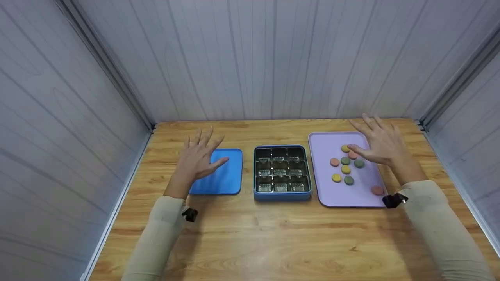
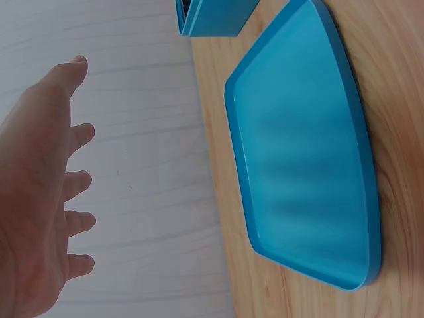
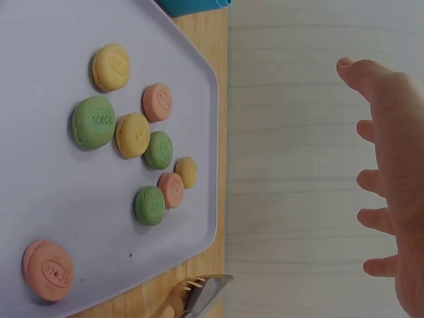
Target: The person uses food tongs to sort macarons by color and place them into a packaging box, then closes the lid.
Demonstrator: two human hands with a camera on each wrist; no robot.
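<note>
Both hands are raised above the light wooden table (image 1: pixel 273 238), holding nothing. The left hand (image 1: pixel 197 156) hovers with fingers spread and straight over the flat blue metal lid (image 1: pixel 222 177), which lies on the wood just left of the tin; no contact visible. The right hand (image 1: pixel 381 144) is likewise released, fingers fanned, hanging over the far right part of the pale lilac rectangular tray (image 1: pixel 365 195).

The blue rectangular tin with a clear nine-cell plastic insert (image 1: pixel 282 173) sits between lid and tray, near both. All nine cells look empty from the head view.

The small round macaron-style cookies (image 1: pixel 345 160) are all on the tray: the right wrist view shows nine, namely three green, three yellow and three pink-orange. Eight are clustered, and one pink-orange cookie (image 3: pixel 48 269) lies apart near the tray's near right corner.

Judging progress: lid is off, tin open, nothing packed. All cookies are still to go in, and the lid is still to go back on. Looks like the very start.
</note>
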